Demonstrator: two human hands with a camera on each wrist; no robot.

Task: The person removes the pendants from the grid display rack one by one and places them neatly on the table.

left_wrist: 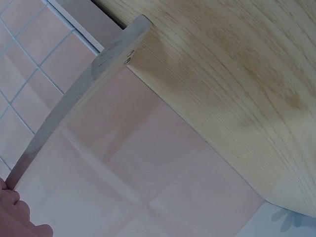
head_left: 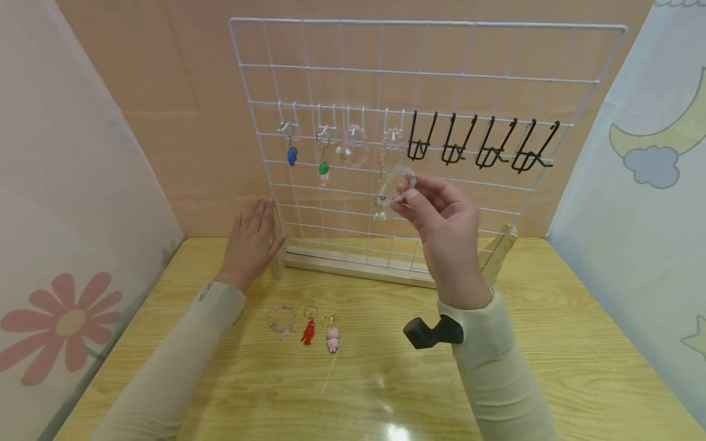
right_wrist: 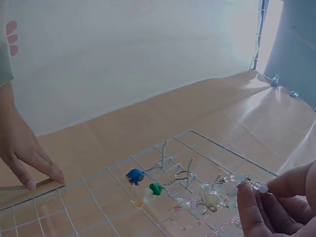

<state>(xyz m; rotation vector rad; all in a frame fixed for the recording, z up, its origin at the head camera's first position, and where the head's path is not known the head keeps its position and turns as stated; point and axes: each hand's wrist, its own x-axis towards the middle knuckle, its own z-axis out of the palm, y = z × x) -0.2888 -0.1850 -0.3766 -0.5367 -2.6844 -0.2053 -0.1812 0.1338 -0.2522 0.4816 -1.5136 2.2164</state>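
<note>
My right hand pinches a clear beaded bracelet between thumb and fingers, in front of the white wire grid rack. In the right wrist view, pale beads and a small bow charm on the bracelet show beside the fingertips. My left hand rests with straight fingers against the rack's wooden side post. On white hooks hang a blue keychain, a green-and-white keychain, a pink beaded bracelet and another pinkish beaded strand.
Several black hooks line the rack's right half. Lying on the wooden table are a pink bracelet, a red figure keychain and a pink figure keychain. A black camera mount sits on the right sleeve.
</note>
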